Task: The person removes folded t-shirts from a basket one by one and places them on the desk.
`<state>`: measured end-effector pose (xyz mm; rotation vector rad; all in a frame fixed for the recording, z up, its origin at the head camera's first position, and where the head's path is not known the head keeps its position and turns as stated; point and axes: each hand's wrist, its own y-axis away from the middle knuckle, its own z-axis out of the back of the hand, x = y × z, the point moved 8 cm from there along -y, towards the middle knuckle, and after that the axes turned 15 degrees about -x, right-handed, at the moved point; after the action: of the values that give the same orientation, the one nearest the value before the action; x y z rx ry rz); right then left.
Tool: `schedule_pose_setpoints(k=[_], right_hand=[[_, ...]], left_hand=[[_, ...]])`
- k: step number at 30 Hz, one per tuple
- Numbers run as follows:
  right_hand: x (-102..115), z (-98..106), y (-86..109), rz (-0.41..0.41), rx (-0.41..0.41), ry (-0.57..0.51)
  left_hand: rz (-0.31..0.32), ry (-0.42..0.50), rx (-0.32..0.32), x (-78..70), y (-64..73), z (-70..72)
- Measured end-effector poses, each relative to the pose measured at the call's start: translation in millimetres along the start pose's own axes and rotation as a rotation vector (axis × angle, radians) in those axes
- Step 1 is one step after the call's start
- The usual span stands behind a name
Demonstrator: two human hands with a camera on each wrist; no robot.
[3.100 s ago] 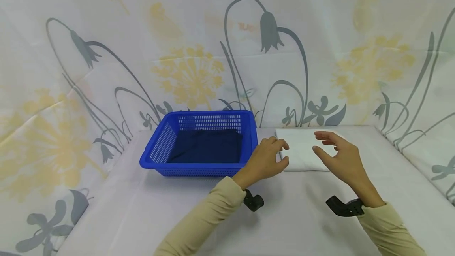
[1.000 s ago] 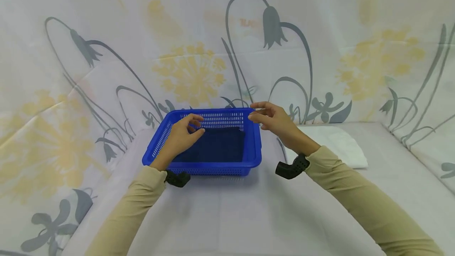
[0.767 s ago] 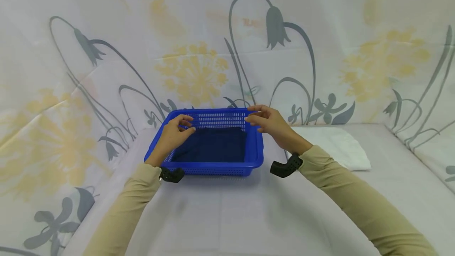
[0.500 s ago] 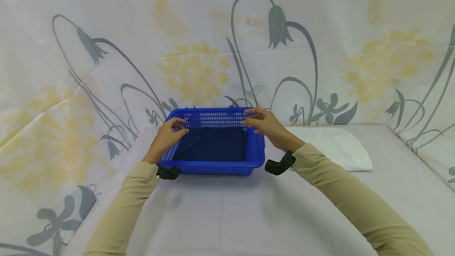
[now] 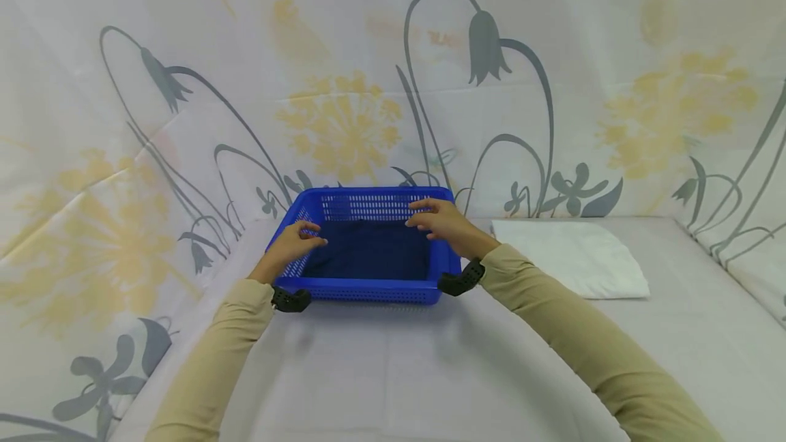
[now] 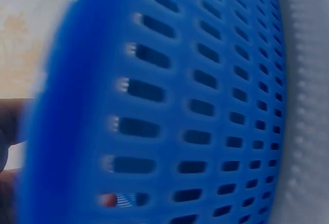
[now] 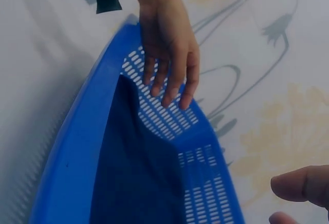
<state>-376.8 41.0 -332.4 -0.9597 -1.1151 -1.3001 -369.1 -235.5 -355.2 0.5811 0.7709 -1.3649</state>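
Navy cloth (image 5: 368,252) lies in the blue basket (image 5: 362,284), left hand (image 5: 291,245) and right hand (image 5: 450,226) unclenched.

Blue perforated plastic basket (image 5: 362,284) sits on the pale-covered worktop (image 5: 381,367), navy cloth (image 5: 368,251) lying inside, left hand (image 5: 292,244) and right hand (image 5: 447,227) at its two sides, fingers loosely bent; white cloth (image 5: 574,258) flat to the right, flower-print backdrop (image 5: 245,33) behind.

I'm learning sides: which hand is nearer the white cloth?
Right. The right hand is at the right side of the basket, left of the white cloth; the left hand is farther, at the opposite side.
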Motion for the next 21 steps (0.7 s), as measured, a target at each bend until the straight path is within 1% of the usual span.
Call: schedule_pose_setpoints(k=[3,7,10,14,18,21], right_hand=[[-5.9,-3.7,-3.6,-0.018,-0.006,0.018],[-12.3,-9.7,-5.8,-0.032,-0.002,0.034],[-16.0,-14.2,-7.0,-0.04,0.001,0.043],[-20.9,-20.9,-9.5,-0.053,0.012,0.068],[-25.3,-24.0,-11.4,-0.072,-0.001,0.107],[-29.1,-24.6,-13.8,-0.083,-0.014,0.142]], left_hand=[[0.01,-0.042,0.015,4.7,0.4,-4.8],[0.035,-0.068,0.05,8.2,3.0,-10.9],[0.036,-0.085,0.081,8.4,4.0,-14.2],[0.031,-0.122,0.1,11.0,1.9,-16.4],[0.068,-0.122,0.125,17.6,-0.7,-19.6],[0.105,-0.11,0.157,21.0,-0.8,-23.0]])
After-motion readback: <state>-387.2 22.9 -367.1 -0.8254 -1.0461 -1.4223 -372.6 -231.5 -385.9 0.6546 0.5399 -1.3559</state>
